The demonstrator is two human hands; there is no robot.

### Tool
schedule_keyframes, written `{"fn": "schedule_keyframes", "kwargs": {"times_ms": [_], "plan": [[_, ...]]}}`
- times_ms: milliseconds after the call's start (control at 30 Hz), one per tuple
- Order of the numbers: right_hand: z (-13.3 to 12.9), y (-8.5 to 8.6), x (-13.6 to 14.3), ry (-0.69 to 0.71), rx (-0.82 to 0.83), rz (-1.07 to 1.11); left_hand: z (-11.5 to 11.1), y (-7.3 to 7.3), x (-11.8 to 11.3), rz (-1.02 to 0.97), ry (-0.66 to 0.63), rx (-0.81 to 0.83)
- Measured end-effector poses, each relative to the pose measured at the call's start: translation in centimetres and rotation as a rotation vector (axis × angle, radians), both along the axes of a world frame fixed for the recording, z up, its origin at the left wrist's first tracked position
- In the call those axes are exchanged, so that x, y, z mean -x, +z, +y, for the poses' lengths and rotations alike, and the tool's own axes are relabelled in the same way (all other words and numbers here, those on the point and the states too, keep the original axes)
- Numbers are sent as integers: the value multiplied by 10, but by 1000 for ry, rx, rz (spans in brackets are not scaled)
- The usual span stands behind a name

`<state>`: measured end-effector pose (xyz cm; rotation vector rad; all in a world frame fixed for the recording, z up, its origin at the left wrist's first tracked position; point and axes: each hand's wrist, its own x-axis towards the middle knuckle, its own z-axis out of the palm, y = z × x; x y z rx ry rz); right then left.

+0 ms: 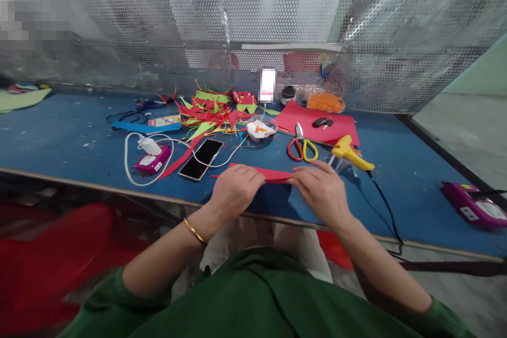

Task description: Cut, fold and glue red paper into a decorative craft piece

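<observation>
A narrow strip of red paper is stretched between my hands above the table's front edge. My left hand is closed on its left part, and a thin red tip sticks out beyond the knuckles. The right end sits pinched in my right hand, fingers bent over it. Just behind my right hand lie scissors with one red and one yellow handle. A yellow glue gun rests to the right of them. Left of my left hand is a dark-screened phone.
Red and green paper scraps are heaped at the back. Keys lie on red sheets. A white cable loops around a purple power socket; another purple socket stands far right. A perforated metal screen rises behind.
</observation>
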<state>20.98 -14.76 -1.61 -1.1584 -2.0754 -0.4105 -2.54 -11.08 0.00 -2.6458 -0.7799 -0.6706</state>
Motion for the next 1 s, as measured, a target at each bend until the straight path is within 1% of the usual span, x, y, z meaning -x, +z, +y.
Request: {"fn": "schedule_keyframes", "kwargs": {"times_ms": [67, 100, 167, 200, 233, 300, 333, 367, 400, 467, 533, 667, 733, 800, 900, 967, 1000], "plan": [[-1, 9, -13, -33, 27, 234, 1, 14, 10, -58, 72, 16], [-2, 13, -19, -84, 54, 365, 2, 21, 15, -98, 104, 43], [-1, 20, -25, -148, 140, 612, 3, 34, 22, -196, 129, 152], [1, 23, -25, -124, 201, 715, 4, 41, 24, -245, 124, 217], [3, 26, -24, -53, 281, 795, 6, 46, 25, -286, 120, 275], [8, 30, -17, 140, 493, 881, 8, 55, 24, -350, 109, 375], [11, 32, -13, 204, 606, 901, 9, 59, 22, -375, 108, 418], [13, 33, -10, 232, 706, 913, 10, 61, 20, -399, 108, 461], [14, 34, -7, 232, 781, 922, 11, 62, 19, -425, 111, 507], [14, 34, -5, 197, 834, 955, 14, 62, 20, -475, 139, 617], [13, 33, -9, 162, 818, 1013, 17, 59, 26, -495, 184, 758], [9, 30, -20, 97, 819, 1134, 24, 50, 48, -493, 252, 1085], [7, 27, -25, 68, 819, 1183, 26, 44, 59, -533, 308, 1200], [6, 24, -27, 43, 809, 1227, 27, 38, 66, -601, 375, 1208], [5, 21, -26, 20, 803, 1273, 27, 29, 67, -764, 463, 1092], [5, 19, -23, 17, 813, 1284, 27, 24, 63, -828, 452, 1028], [4, 18, -22, 17, 820, 1286, 26, 22, 59, -828, 415, 1025]]}}
